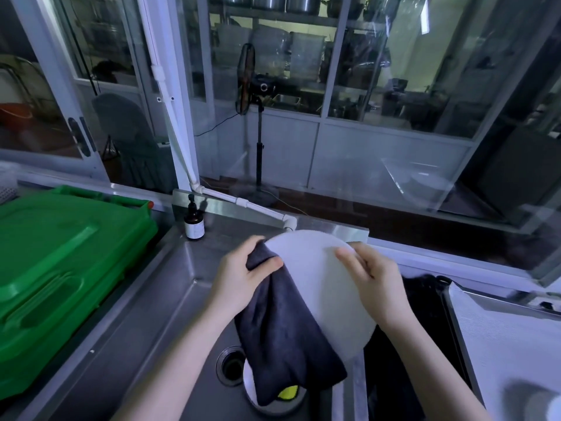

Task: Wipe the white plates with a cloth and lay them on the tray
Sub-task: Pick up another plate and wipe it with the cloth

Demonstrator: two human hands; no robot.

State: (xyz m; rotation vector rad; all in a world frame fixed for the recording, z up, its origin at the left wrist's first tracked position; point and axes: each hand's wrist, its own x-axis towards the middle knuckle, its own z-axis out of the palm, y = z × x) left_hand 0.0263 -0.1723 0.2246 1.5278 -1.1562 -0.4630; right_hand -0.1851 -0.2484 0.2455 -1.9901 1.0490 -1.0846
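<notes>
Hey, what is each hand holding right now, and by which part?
The left hand grips the dark cloth near its top end, pressed to the left rim of the white plate. The right hand holds that plate by its right edge.

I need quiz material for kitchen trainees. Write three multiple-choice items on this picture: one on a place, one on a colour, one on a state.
1. Where does the brown pump bottle stand?
A. On the steel ledge at the far corner of the sink
B. Down in the basin by the drain
C. On the green crate

2. What colour is the cloth?
A. Yellow
B. Dark grey
C. White

3. How is the white plate placed?
A. Flat in the basin
B. Leaning against the window
C. Held tilted above the basin

Answers:
1 A: the bottle stands on the steel by the back wall, outside the basin.
2 B: the cloth hangs dark grey against the pale plate.
3 C: the left hand grips the cloth against the plate's rim, and the right hand grips its other edge.
</notes>
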